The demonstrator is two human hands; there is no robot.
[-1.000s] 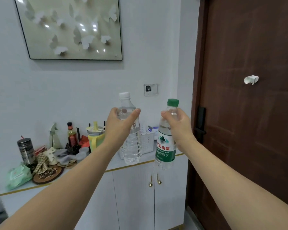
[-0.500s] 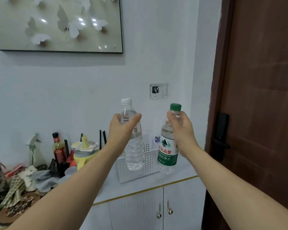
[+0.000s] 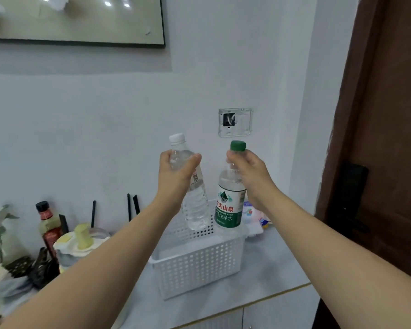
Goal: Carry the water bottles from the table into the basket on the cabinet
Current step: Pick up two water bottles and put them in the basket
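Far left of the cabinet top [image 3: 278,264] is clutter: a spray bottle [image 3: 0,224], a red-labelled sauce bottle [image 3: 48,224], a yellow-lidded cup [image 3: 81,238]. None of it is in the way.

Left hand [image 3: 176,172] is wrapped round the shoulder of the white-capped bottle [image 3: 195,210], thumb across the front, firm hold. Bottle hangs tilted, its base toward the right, just above the basket [image 3: 199,264] opening.

Right hand [image 3: 247,169] pinches the neck of the green-capped bottle [image 3: 228,205] just under the cap, fingers curled tight. That one hangs close to upright, base at about rim level near the basket's right rear corner. Can't tell if it has crossed below the rim yet.

Change over the last second: the person has walked right up to the cabinet. The basket was small behind the bottles, now it sits directly below them, and the door has slid off to the right. Both grips look unchanged.

Read: carry leg is basically done, both bottles are lined up over the basket and neither is released. Next is a straight lower and let go. Basket is narrow, so two bottles side by side may knock together, and the tilted one may want straightening first.

Behind the basket on the right is a pink-and-white pack [image 3: 254,217].
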